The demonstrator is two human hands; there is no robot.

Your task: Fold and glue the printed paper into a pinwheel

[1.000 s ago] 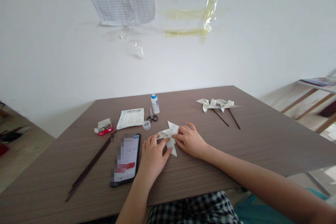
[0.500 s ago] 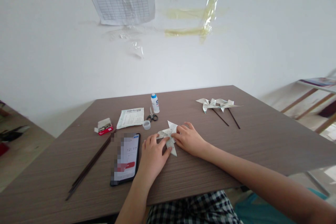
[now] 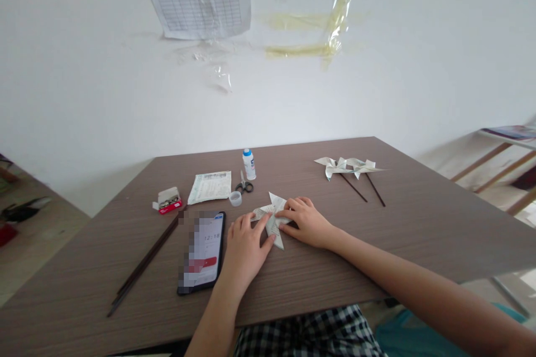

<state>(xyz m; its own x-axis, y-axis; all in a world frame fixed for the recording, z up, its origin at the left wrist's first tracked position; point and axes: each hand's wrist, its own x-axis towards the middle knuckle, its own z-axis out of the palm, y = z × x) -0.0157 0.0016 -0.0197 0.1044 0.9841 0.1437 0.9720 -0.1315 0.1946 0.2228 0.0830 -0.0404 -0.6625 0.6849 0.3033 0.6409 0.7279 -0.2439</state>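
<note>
A printed-paper pinwheel (image 3: 273, 224) with pointed blades lies flat on the table in front of me. My left hand (image 3: 247, 242) holds it from the left, index finger near its centre and thumb on the lower blade. The other left fingers rest beside it, partly over the left blade. From the right, my right hand (image 3: 307, 223) has its fingers bent over the pinwheel, pressing near the centre and covering the right blade. The tips of its outer fingers are partly hidden.
Left of my hands lie a phone (image 3: 206, 254), dark sticks (image 3: 146, 259) and a small red box (image 3: 168, 202). Beyond are a paper sheet (image 3: 210, 186), a plastic cup (image 3: 235, 198), scissors (image 3: 244, 186) and a glue bottle (image 3: 249, 165). Pinwheels on sticks (image 3: 349, 167) lie back right.
My right fingers have shifted slightly over the pinwheel's centre. The phone's timer has gone from 12:17 to 12:18. The whole view has moved slightly.
</note>
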